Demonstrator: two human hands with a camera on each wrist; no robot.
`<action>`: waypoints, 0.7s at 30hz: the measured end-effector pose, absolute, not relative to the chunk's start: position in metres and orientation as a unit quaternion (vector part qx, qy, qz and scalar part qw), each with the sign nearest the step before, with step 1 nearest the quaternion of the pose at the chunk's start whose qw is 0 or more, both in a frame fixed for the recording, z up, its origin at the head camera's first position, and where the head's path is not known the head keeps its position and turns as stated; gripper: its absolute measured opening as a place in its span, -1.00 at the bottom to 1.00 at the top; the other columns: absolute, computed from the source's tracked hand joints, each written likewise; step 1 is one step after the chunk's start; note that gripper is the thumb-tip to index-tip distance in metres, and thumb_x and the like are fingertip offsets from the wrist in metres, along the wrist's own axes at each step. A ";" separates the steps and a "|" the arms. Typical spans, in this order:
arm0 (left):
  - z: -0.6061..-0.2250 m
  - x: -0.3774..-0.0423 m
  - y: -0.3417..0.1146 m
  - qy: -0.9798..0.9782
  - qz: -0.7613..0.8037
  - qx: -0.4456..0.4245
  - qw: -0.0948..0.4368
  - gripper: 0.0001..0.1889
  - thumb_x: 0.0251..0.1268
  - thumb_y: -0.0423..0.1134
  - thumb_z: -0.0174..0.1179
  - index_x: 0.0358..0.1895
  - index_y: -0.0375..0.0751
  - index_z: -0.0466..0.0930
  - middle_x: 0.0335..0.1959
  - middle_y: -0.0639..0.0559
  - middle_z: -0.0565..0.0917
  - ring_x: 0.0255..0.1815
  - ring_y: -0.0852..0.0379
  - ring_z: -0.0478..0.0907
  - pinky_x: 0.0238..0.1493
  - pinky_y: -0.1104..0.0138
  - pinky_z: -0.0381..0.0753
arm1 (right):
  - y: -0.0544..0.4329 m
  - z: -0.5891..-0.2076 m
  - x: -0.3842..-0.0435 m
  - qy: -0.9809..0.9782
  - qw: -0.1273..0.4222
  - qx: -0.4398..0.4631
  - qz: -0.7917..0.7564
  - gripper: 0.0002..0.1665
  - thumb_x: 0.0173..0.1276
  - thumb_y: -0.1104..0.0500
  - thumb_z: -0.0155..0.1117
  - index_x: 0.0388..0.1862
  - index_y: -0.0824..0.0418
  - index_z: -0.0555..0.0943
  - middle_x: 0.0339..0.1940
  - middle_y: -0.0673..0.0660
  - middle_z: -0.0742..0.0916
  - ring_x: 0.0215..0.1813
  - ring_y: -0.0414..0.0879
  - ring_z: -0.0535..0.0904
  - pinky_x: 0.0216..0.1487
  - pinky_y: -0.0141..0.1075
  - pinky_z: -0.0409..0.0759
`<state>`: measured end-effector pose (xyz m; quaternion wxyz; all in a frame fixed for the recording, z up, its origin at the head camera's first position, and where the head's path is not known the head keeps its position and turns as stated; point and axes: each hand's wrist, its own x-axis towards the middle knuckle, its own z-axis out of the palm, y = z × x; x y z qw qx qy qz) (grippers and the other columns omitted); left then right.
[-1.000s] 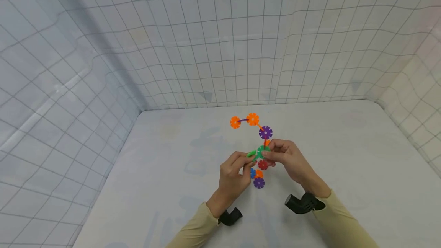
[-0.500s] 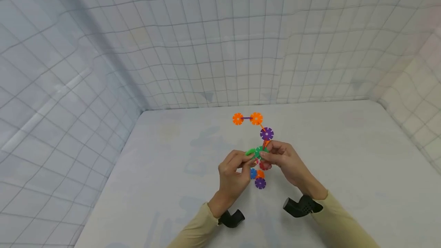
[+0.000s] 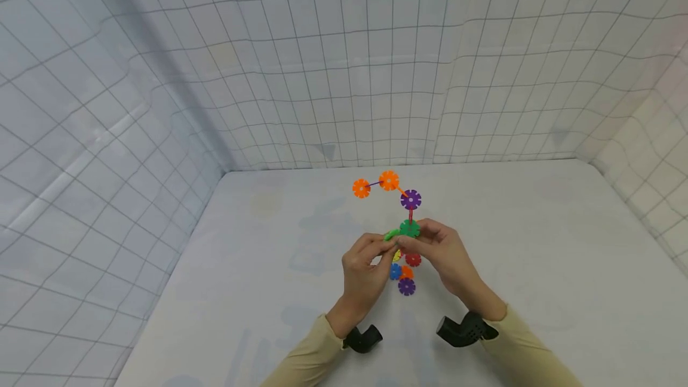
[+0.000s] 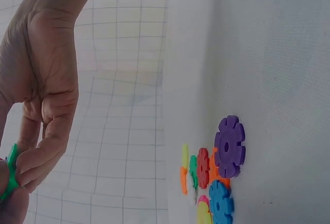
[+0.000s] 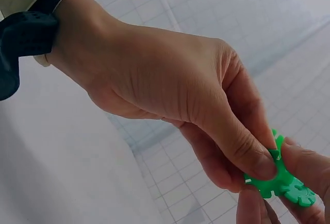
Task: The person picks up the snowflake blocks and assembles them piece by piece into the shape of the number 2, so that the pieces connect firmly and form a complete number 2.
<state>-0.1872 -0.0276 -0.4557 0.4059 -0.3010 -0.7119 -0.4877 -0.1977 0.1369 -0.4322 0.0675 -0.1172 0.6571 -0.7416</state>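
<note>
My left hand [image 3: 364, 270] pinches a light green snowflake disc [image 3: 392, 235] between thumb and fingers. With thumb and fingertips, my right hand [image 3: 448, 255] grips beside it, at the joined green disc [image 3: 409, 229]. In the right wrist view, green discs [image 5: 278, 180] slot together at an angle between both hands' fingertips. From the green disc a chain runs away from me: an edge-on red disc [image 3: 411, 215], a purple disc [image 3: 411, 199], an orange disc [image 3: 389, 180] and an end orange disc [image 3: 361, 189], with thin edge-on discs between. Fingers partly hide the joint.
Loose discs lie on the white table [image 3: 258, 255] below my hands: purple [image 3: 407, 286], blue [image 3: 395, 272], orange [image 3: 407, 273], red [image 3: 413, 260] and yellow [image 3: 396, 255]. The left wrist view shows more, including green [image 4: 193, 170]. White gridded walls [image 3: 344, 76] enclose the table's back and sides.
The chain's far end swings slightly right, then back left and a little farther away. My right thumb shifts nearer the left fingertips, leaving more of the green disc visible. Loose discs stay put.
</note>
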 end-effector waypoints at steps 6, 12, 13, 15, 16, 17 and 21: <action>-0.457 -0.190 -0.029 -0.718 -0.497 -0.309 0.376 -0.76 -0.03 -0.56 0.38 -0.21 -0.43 0.69 -0.31 -0.11 0.63 -0.33 0.10 0.66 -0.29 0.41 0.64 | 0.137 -0.435 -0.199 0.663 0.059 -0.109 -0.738 -0.74 0.30 0.20 0.32 -0.16 0.38 0.59 -0.27 0.15 0.71 -0.15 0.03 0.63 -0.01 -0.15 0.56; -0.442 -0.187 -0.032 -0.719 -0.557 -0.265 0.318 -0.80 0.08 -0.58 0.28 -0.18 -0.42 0.68 -0.33 -0.16 0.68 -0.44 0.04 0.64 -0.41 0.37 0.65 | 0.145 -0.433 -0.203 0.643 0.045 -0.127 -0.754 -0.68 0.38 0.24 0.21 -0.03 0.47 0.48 -0.18 0.14 0.69 -0.05 0.10 0.64 0.07 -0.24 0.54; -0.437 -0.185 -0.033 -0.716 -0.575 -0.256 0.302 -0.82 0.10 -0.60 0.25 -0.19 -0.43 0.68 -0.34 -0.20 0.68 -0.46 0.00 0.64 -0.42 0.34 0.66 | 0.146 -0.433 -0.204 0.639 0.044 -0.137 -0.755 -0.66 0.40 0.25 0.18 0.00 0.50 0.47 -0.17 0.15 0.70 -0.03 0.13 0.64 0.08 -0.24 0.53; -0.427 -0.181 -0.035 -0.704 -0.615 -0.241 0.260 -0.85 0.14 -0.63 0.20 -0.21 -0.50 0.65 -0.33 -0.29 0.67 -0.47 -0.10 0.65 -0.42 0.25 0.67 | 0.149 -0.431 -0.206 0.637 0.043 -0.161 -0.753 -0.65 0.42 0.27 0.14 0.04 0.53 0.44 -0.13 0.16 0.69 0.00 0.11 0.63 0.11 -0.25 0.51; -0.422 -0.179 -0.036 -0.700 -0.631 -0.233 0.239 -0.86 0.16 -0.63 0.18 -0.21 -0.54 0.63 -0.32 -0.32 0.66 -0.45 -0.15 0.64 -0.39 0.22 0.67 | 0.151 -0.430 -0.206 0.634 0.044 -0.172 -0.753 -0.65 0.43 0.28 0.13 0.05 0.53 0.43 -0.11 0.17 0.68 0.01 0.12 0.62 0.12 -0.24 0.50; -0.418 -0.177 -0.036 -0.694 -0.647 -0.226 0.219 -0.88 0.18 -0.63 0.16 -0.21 -0.56 0.61 -0.31 -0.35 0.65 -0.43 -0.21 0.63 -0.37 0.18 0.67 | 0.152 -0.430 -0.207 0.633 0.046 -0.181 -0.751 -0.66 0.44 0.28 0.11 0.06 0.53 0.43 -0.09 0.19 0.67 0.03 0.12 0.61 0.12 -0.24 0.49; -0.408 -0.175 -0.040 -0.680 -0.689 -0.199 0.153 -0.88 0.24 -0.60 0.12 -0.18 -0.59 0.51 -0.31 -0.39 0.60 -0.37 -0.28 0.60 -0.26 0.16 0.66 | 0.157 -0.426 -0.208 0.638 0.049 -0.212 -0.739 -0.69 0.46 0.30 0.07 0.06 0.49 0.42 -0.05 0.23 0.63 0.07 0.11 0.59 0.13 -0.24 0.48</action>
